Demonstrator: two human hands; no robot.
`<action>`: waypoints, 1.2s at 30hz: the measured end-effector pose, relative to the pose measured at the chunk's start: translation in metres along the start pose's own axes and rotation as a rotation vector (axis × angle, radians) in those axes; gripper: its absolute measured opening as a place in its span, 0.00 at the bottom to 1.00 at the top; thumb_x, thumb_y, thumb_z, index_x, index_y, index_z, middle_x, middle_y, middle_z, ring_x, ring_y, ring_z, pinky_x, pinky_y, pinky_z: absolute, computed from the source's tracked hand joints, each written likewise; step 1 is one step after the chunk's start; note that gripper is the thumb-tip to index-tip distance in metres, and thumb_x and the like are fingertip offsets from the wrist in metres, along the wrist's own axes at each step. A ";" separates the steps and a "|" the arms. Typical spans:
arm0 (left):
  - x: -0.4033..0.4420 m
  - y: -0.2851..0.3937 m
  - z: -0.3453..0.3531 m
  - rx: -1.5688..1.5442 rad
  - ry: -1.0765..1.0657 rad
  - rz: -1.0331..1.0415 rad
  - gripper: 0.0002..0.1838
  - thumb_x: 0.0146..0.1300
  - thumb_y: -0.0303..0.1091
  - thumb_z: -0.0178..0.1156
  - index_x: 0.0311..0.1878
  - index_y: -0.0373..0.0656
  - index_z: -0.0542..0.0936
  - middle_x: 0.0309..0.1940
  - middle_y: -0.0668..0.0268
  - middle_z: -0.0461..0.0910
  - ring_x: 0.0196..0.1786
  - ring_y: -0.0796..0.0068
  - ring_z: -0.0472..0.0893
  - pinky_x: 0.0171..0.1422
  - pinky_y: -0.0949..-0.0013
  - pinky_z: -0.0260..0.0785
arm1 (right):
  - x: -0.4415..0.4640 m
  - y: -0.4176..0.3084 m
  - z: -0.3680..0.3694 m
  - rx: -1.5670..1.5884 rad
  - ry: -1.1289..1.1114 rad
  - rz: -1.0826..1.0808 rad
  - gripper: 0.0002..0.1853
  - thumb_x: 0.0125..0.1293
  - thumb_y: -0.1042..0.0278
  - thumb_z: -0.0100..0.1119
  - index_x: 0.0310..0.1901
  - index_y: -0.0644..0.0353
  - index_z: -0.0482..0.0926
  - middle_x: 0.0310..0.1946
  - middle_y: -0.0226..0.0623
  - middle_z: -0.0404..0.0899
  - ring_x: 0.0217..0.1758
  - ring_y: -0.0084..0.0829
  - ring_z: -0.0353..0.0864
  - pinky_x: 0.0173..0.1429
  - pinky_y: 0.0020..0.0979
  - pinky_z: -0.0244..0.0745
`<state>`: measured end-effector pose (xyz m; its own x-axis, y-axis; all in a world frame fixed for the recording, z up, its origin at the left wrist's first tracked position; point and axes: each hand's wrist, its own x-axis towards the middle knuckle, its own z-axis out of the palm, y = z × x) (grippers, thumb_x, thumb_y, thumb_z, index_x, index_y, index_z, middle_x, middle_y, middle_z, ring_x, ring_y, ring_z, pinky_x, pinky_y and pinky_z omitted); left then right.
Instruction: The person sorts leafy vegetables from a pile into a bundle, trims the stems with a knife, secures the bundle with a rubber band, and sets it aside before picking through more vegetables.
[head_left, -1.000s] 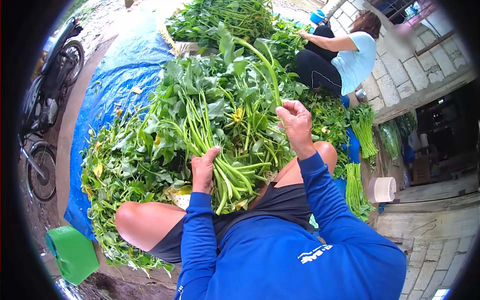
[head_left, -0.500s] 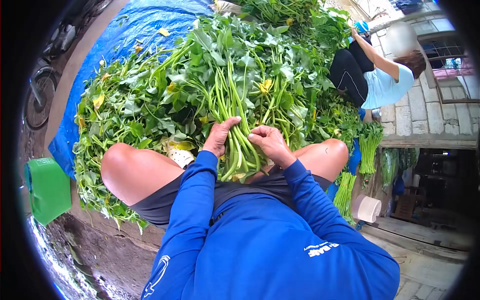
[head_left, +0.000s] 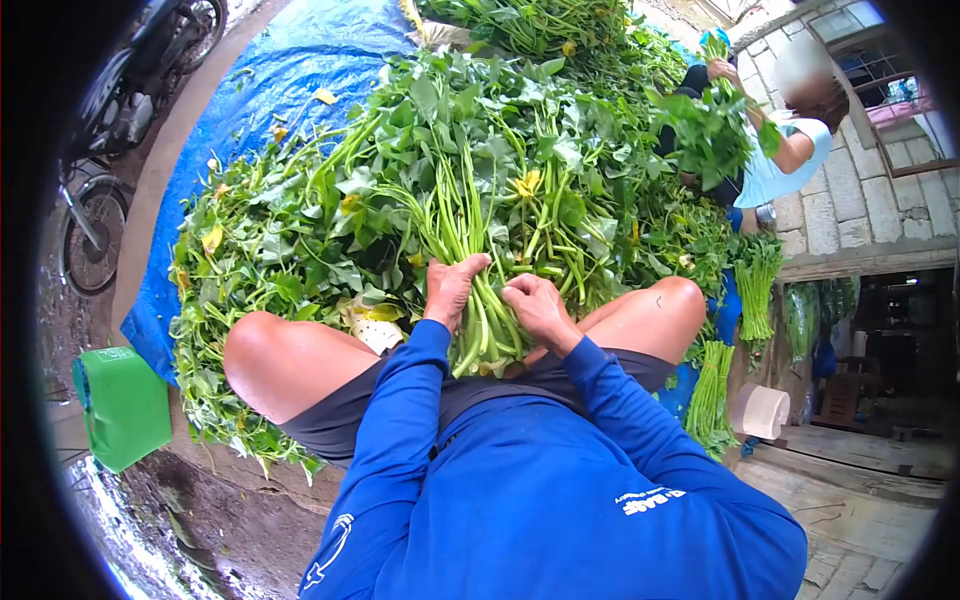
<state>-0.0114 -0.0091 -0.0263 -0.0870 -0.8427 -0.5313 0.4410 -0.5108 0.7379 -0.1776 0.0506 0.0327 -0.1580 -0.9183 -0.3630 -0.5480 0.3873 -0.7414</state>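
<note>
A bunch of leafy greens (head_left: 463,215) with long green stems lies in front of my lap, its leaves pointing away from me and its cut ends toward me. My left hand (head_left: 453,290) is wrapped around its stems from the left, thumb over the top. My right hand (head_left: 541,310) sits at the right side of the bunch, its fingers curled into a pinch close to the stems. What is between those fingertips is too small to make out. A wide heap of loose greens (head_left: 290,225) surrounds the bunch.
Under the heap is a blue tarp (head_left: 290,75). A green container (head_left: 125,410) stands at left, near a parked motorcycle (head_left: 95,225). At right lie tied bundles (head_left: 710,395) and a pale roll (head_left: 762,411). Another person (head_left: 790,150) sits at upper right, holding greens.
My hands stay at the bunch, the right one still pinched beside the stems. The other person's handful of greens has swung down and to the right. The whole view has shifted slightly.
</note>
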 end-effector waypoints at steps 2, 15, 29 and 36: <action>-0.002 0.011 -0.002 0.065 0.007 0.027 0.32 0.58 0.30 0.83 0.61 0.27 0.78 0.47 0.54 0.90 0.43 0.67 0.89 0.51 0.64 0.84 | -0.005 0.006 0.001 0.096 0.003 0.058 0.19 0.75 0.56 0.66 0.52 0.68 0.89 0.41 0.45 0.91 0.46 0.34 0.89 0.56 0.39 0.83; -0.045 0.343 0.061 1.985 -0.090 0.905 0.31 0.56 0.36 0.79 0.60 0.42 0.75 0.40 0.43 0.89 0.47 0.39 0.90 0.54 0.44 0.84 | -0.028 -0.083 -0.146 0.065 0.125 -0.582 0.13 0.73 0.64 0.69 0.48 0.66 0.90 0.42 0.51 0.90 0.46 0.45 0.90 0.53 0.39 0.84; -0.157 0.380 0.192 2.467 -0.502 0.797 0.32 0.46 0.30 0.78 0.57 0.39 0.79 0.41 0.43 0.87 0.51 0.34 0.86 0.56 0.42 0.77 | 0.051 -0.144 -0.213 -0.629 0.446 -0.813 0.53 0.61 0.60 0.79 0.87 0.52 0.62 0.68 0.50 0.80 0.75 0.54 0.77 0.84 0.70 0.59; -0.202 0.397 0.191 2.482 -0.461 0.659 0.36 0.45 0.31 0.81 0.60 0.41 0.79 0.42 0.46 0.88 0.50 0.36 0.88 0.57 0.43 0.79 | 0.072 -0.105 -0.202 -0.398 0.562 -1.082 0.61 0.59 0.54 0.83 0.90 0.47 0.55 0.71 0.53 0.76 0.76 0.55 0.73 0.81 0.56 0.65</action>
<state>0.0110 -0.0742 0.4530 -0.6325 -0.6909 -0.3501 -0.6736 0.7138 -0.1918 -0.2973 -0.0725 0.1990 0.2492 -0.6944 0.6750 -0.8052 -0.5358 -0.2539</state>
